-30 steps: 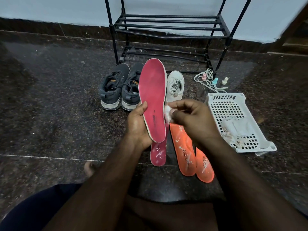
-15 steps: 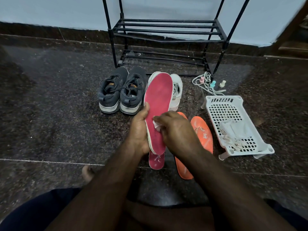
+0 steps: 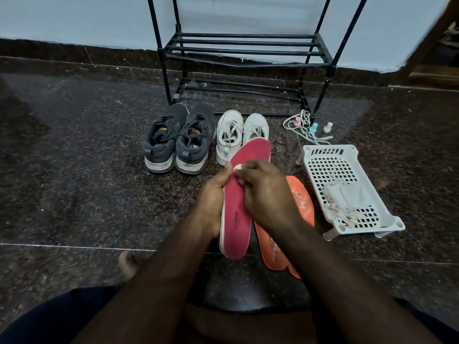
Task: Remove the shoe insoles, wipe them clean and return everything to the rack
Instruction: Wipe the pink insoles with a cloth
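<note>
The person sat on the floor [image 3: 74,170] in front of the rack [image 3: 246,48]; the left hand [image 3: 211,202] held the red insole [image 3: 242,194] by its side edge, fingers curled behind it and thumb on the front; the right hand [image 3: 268,194] pinched a small white wipe [image 3: 239,167] and pressed it on the top part of the red insole; so the step in hand looked like the wiping step. Two orange insoles [image 3: 301,202] lay on the floor just under the hands, partly hidden; the dark shoes [image 3: 178,140] and the white shoes [image 3: 241,131] stood side by side near the foot of the rack, whose low shelves held nothing; a white basket [image 3: 347,155] with scraps of white paper in it sat to the right, near some laces [image 3: 301,131] and three little bottles [image 3: 314,127]. The next move would likely call for rubbing the wipe along the whole red insole, then putting it down and picking another one; it could not be told which insoles were clean.
</note>
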{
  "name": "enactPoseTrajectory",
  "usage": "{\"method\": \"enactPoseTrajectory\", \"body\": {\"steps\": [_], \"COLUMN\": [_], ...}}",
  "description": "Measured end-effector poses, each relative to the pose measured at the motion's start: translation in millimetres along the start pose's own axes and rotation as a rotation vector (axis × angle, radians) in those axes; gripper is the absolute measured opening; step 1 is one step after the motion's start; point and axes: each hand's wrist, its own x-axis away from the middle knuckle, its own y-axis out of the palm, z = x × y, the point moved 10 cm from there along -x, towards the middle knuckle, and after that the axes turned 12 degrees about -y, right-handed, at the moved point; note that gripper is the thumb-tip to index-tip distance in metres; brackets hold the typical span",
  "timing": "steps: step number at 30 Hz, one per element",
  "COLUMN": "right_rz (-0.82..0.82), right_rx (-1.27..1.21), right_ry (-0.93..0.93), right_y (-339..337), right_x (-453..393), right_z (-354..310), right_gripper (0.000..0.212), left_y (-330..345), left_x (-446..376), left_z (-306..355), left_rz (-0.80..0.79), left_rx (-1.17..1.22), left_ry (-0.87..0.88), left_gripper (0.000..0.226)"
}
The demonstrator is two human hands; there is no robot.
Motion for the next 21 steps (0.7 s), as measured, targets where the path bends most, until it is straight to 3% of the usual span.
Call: {"method": "enactPoseTrajectory", "body": {"steps": [2,6,10,15,21], "right_rz": [-0.016,0.073,0.156,0.041,0.144], "right_rx": [0.011,0.063,0.103,-0.013,-0.009], "right_ry": [-0.035,-0.009,0.129,0.046,0.187], "right_y": [3,-13,-36,-17,-40], "right_x": [0,-2,-7,-2,-4], "right_z": [-3,8,36,12,41], "right_gripper": [0.020,0.009,0.008,0.012,0.013], "left_y": [-4,-7,0,5,3], "left_x": [-2,-2,4,4,7], "left_z": [0,3,2,0,-7], "left_rz": [0.014,0.037,-0.013,-0.033,-0.014], "left_rx": [-0.025,-0.088,-0.149,-0.150,-0.234], "left_ry": [0.031,0.068,0.049,0.029,-0.025], "left_gripper": [0.055,0.032,0.035,0.029,0.045]}}
